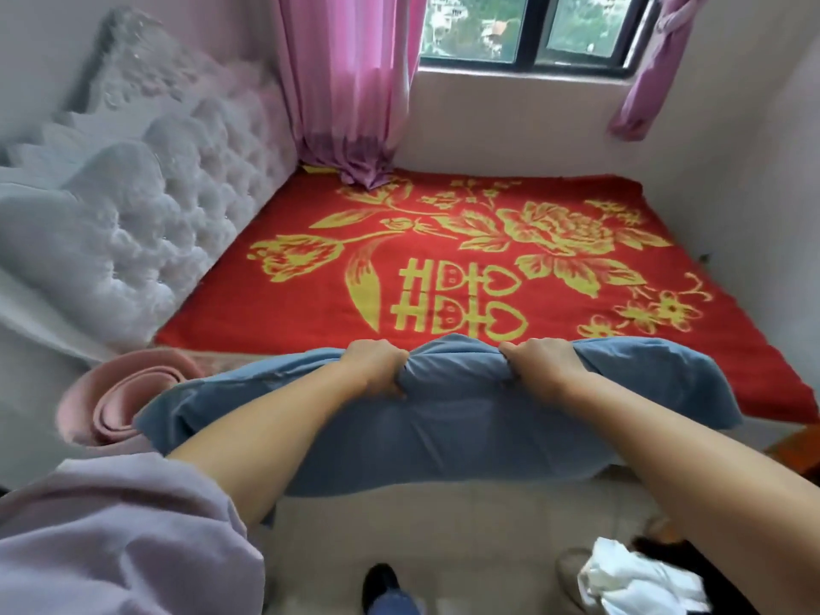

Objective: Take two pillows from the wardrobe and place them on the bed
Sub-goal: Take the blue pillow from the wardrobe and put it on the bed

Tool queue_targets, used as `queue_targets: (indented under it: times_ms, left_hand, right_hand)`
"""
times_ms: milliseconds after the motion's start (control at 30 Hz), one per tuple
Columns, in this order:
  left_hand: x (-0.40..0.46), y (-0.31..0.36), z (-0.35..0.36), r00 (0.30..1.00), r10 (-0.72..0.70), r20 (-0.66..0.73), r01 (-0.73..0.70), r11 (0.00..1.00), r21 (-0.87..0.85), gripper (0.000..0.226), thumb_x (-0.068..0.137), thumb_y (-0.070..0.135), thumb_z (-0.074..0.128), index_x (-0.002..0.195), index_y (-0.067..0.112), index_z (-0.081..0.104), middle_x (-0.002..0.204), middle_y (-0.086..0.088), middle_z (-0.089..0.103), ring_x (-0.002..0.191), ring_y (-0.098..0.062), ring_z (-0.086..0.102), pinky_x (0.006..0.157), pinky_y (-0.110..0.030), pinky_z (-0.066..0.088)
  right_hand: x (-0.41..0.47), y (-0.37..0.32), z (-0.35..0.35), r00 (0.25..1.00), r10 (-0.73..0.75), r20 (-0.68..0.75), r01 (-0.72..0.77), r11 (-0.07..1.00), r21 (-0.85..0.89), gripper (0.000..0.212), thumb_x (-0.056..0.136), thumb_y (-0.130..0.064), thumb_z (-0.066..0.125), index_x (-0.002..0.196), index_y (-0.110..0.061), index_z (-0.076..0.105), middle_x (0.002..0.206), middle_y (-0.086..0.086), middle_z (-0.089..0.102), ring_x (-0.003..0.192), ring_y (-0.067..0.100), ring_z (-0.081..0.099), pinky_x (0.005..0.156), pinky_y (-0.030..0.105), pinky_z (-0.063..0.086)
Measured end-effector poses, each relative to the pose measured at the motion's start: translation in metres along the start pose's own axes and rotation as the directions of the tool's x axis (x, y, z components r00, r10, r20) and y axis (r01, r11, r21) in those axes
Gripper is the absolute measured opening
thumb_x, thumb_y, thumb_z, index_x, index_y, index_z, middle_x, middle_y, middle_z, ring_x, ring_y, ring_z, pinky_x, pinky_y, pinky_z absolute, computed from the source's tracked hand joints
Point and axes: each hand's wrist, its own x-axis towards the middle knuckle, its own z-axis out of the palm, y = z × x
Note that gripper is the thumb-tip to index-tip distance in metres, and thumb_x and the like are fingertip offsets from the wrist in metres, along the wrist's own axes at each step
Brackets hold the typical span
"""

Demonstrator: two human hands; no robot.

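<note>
A blue pillow [443, 428] hangs in front of me over the near edge of the bed [275, 312], which is covered by a red blanket with yellow flowers. My left hand [377, 366] grips the pillow's far edge left of its middle. My right hand [543, 364] grips the same edge to the right. Both fists bunch the fabric. I see only one pillow, and the wardrobe is out of view.
A white tufted headboard [146, 206] runs along the bed's left side. A rolled pink mat [120, 401] lies at the near left corner. Pink curtains [350, 86] hang by the window [528, 28]. White cloth [639, 579] lies on the floor at lower right.
</note>
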Motion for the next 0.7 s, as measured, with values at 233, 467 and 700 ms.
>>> queue_targets:
  times_ms: [233,467,700]
  left_hand:
    - [0.125,-0.061,-0.075,0.999,0.050,0.003,-0.050,0.988,0.143,0.057,0.071,0.055,0.070,0.112,0.018,0.058,0.112,-0.010,0.067,0.103,-0.032,0.064,0.072,-0.035,0.048]
    - [0.230,-0.097,-0.119,0.997,0.065,-0.044,-0.055,0.979,0.194,0.060,0.071,0.054,0.070,0.113,0.014,0.054,0.111,-0.012,0.068,0.100,-0.033,0.066,0.073,-0.038,0.050]
    - [0.303,-0.141,-0.113,0.999,-0.024,-0.041,0.029,0.993,0.119,0.058,0.073,0.054,0.070,0.109,0.011,0.053,0.110,-0.014,0.067,0.100,-0.034,0.065,0.071,-0.037,0.047]
  right_hand:
    - [0.117,0.051,-0.026,0.997,0.078,-0.018,-0.077,0.996,0.049,0.027,0.093,-0.027,0.048,0.120,-0.023,0.049,0.110,0.005,0.067,0.100,0.030,0.065,0.063,0.033,0.040]
    - [0.216,0.107,-0.035,0.994,0.090,-0.064,-0.085,0.993,0.085,0.031,0.091,-0.042,0.052,0.112,-0.020,0.050,0.105,0.007,0.069,0.096,0.032,0.066,0.064,0.034,0.040]
    - [0.332,0.137,-0.028,0.997,-0.017,-0.079,0.018,1.000,0.008,0.032,0.092,-0.032,0.050,0.122,-0.019,0.047,0.109,0.005,0.069,0.098,0.031,0.067,0.063,0.032,0.038]
